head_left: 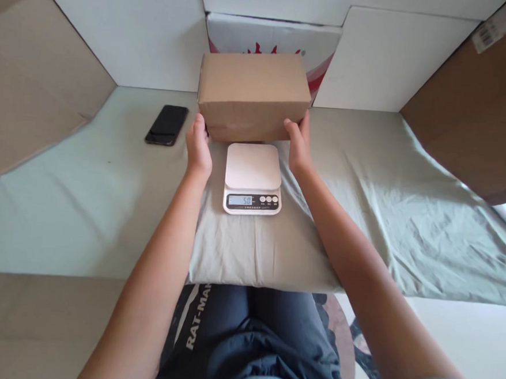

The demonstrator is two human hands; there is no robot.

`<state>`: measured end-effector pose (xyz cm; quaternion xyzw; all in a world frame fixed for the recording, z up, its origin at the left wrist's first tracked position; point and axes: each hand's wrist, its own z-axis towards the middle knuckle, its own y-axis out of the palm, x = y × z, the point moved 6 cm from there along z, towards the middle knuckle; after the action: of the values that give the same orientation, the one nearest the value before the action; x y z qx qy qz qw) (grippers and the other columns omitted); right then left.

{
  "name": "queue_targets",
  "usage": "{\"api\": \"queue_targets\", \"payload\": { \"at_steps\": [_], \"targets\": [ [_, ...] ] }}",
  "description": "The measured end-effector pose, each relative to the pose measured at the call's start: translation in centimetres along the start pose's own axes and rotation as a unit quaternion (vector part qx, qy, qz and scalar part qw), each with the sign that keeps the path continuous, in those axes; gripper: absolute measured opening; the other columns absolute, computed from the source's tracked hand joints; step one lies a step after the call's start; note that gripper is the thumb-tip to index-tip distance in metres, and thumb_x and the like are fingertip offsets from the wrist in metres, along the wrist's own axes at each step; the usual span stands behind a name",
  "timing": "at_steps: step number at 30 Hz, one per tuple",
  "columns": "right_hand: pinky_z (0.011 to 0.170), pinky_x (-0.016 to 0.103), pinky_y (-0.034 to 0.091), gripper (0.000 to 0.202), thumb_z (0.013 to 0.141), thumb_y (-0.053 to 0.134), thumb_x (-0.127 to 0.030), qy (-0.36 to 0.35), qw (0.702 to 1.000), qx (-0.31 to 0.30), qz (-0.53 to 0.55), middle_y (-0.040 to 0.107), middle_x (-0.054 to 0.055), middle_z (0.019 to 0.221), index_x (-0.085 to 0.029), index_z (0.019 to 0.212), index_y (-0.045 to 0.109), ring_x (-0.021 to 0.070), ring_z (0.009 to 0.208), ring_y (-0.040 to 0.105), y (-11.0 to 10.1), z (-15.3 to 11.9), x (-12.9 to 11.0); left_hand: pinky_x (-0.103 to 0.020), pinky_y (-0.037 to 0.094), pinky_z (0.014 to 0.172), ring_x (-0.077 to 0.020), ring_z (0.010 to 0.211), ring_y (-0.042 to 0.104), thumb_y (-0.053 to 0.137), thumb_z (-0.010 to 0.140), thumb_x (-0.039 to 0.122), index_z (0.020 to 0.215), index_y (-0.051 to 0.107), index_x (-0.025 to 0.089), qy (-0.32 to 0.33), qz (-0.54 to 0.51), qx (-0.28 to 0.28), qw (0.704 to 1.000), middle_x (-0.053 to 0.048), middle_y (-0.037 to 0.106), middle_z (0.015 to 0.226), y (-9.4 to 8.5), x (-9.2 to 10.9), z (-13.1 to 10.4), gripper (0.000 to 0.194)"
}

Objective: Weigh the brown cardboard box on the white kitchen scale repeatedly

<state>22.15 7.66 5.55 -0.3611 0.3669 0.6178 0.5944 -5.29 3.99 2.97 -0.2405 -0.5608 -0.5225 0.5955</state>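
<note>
A brown cardboard box [253,88] is held between my two hands, just behind a white digital kitchen scale [254,167]. My left hand [199,145] grips the box at its lower left corner. At the lower right end, my right hand [298,141] has its thumb on the front face, with the other fingers partly hidden around the side. The scale's small screen [240,200] appears to read 50, and its platform bears nothing. Whether the box's underside touches the cloth behind the scale, I cannot tell.
A dark smartphone [167,124] lies on the pale green cloth [147,217] to the left. White boxes [121,30] line the back, one with a red print. Large brown cardboard panels [31,76] stand at the left and right sides.
</note>
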Motion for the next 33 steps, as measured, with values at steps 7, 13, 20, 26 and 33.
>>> {"api": "queue_targets", "payload": {
  "at_steps": [7,13,20,26,33],
  "targets": [
    [0.145,0.061,0.035,0.083,0.088,0.065,-0.081,-0.038,0.999,-0.010,-0.024,0.061,0.003,0.164,-0.042,0.160,0.052,0.0382,0.168,0.045,-1.8,-5.7,-5.2,-0.053,0.043,0.136,-0.0382,0.167,0.049,0.065,0.086,0.097,0.129,0.080,0.030,0.061,0.001,-0.059,0.996,-0.012,0.073,0.152,0.0,5.8,-7.1,0.081],
    [0.140,0.063,0.042,0.087,0.088,0.062,-0.080,-0.034,0.999,-0.013,-0.034,0.060,0.005,0.166,-0.047,0.166,0.042,0.0392,0.163,0.052,-2.8,-11.7,-6.1,-0.053,0.046,0.134,-0.0383,0.158,0.060,0.063,0.092,0.091,0.132,0.083,0.029,0.050,0.026,-0.045,0.997,-0.011,0.077,0.148,-1.1,6.4,-12.9,0.077],
    [0.142,0.062,0.039,0.086,0.087,0.067,-0.078,-0.018,0.999,-0.023,-0.015,0.061,0.006,0.166,-0.045,0.163,0.045,0.0376,0.163,0.050,-2.3,-12.3,-5.7,-0.052,0.048,0.129,-0.0384,0.150,0.066,0.062,0.088,0.094,0.131,0.084,0.027,0.043,0.018,-0.012,0.999,-0.015,0.078,0.145,-2.0,4.9,-12.9,0.082],
    [0.141,0.060,0.040,0.088,0.083,0.069,-0.081,0.007,1.000,-0.018,0.001,0.065,0.008,0.160,-0.041,0.158,0.048,0.0372,0.159,0.053,-2.6,-12.0,-4.8,-0.049,0.051,0.126,-0.0382,0.152,0.065,0.060,0.087,0.097,0.136,0.082,0.027,0.033,0.034,-0.008,0.999,-0.015,0.078,0.147,-1.9,4.2,-13.2,0.088],
    [0.139,0.059,0.043,0.085,0.085,0.068,-0.079,0.003,0.999,-0.032,-0.007,0.067,0.008,0.158,-0.042,0.159,0.048,0.0364,0.157,0.055,-2.3,-12.2,-5.0,-0.050,0.051,0.127,-0.0390,0.151,0.066,0.058,0.088,0.098,0.141,0.080,0.025,0.023,0.043,-0.003,0.999,-0.018,0.078,0.145,-2.3,3.3,-13.2,0.093]
  ]
}}
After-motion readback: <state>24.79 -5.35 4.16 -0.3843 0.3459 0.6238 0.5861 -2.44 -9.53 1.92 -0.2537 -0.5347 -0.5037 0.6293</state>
